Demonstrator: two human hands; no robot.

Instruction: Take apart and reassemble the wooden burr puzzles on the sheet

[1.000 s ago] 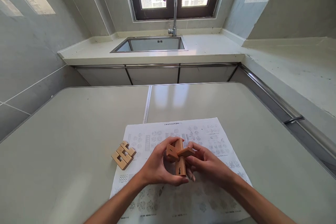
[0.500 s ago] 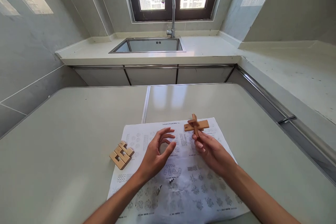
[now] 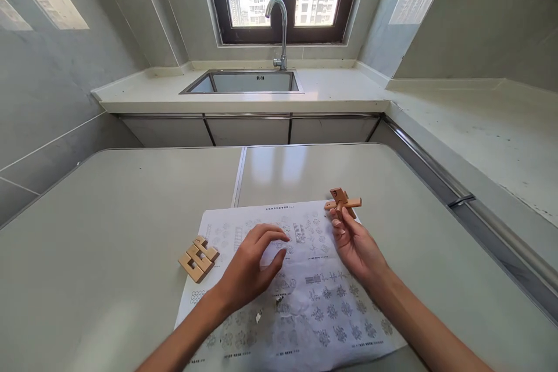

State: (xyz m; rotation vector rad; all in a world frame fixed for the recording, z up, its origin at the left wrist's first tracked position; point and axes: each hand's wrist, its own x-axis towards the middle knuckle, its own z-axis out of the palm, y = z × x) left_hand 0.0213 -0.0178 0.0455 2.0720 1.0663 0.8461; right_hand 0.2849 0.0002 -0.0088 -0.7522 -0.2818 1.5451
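Between the thumb and fingers of my right hand (image 3: pixel 355 244) is a small wooden puzzle assembly (image 3: pixel 342 202), its flat pieces crossing one another and some bearing dark marks. It is held up over the top right corner of a printed paper sheet (image 3: pixel 300 279). My left hand (image 3: pixel 257 261) hovers above the middle of the sheet, fingers curved, thumb apart, nothing in it. Notched wooden puzzle pieces (image 3: pixel 198 260) lie side by side at the sheet's left edge, partly on the table. Rows of small diagrams cover the paper, which has small torn spots near its middle.
The sheet lies on a pale table (image 3: pixel 108 232) with a seam strip (image 3: pixel 239 177). Beyond its far edge are a counter (image 3: pixel 340 84), a sink (image 3: pixel 244 92) and a faucet (image 3: pixel 283 35) under a window. A metal-edged counter (image 3: pixel 479 128) runs along the right.
My right hand has moved slightly right and turned the wooden assembly, so a marked piece now faces up. My left hand has shifted a little down and left, still empty. The view has tilted slightly.
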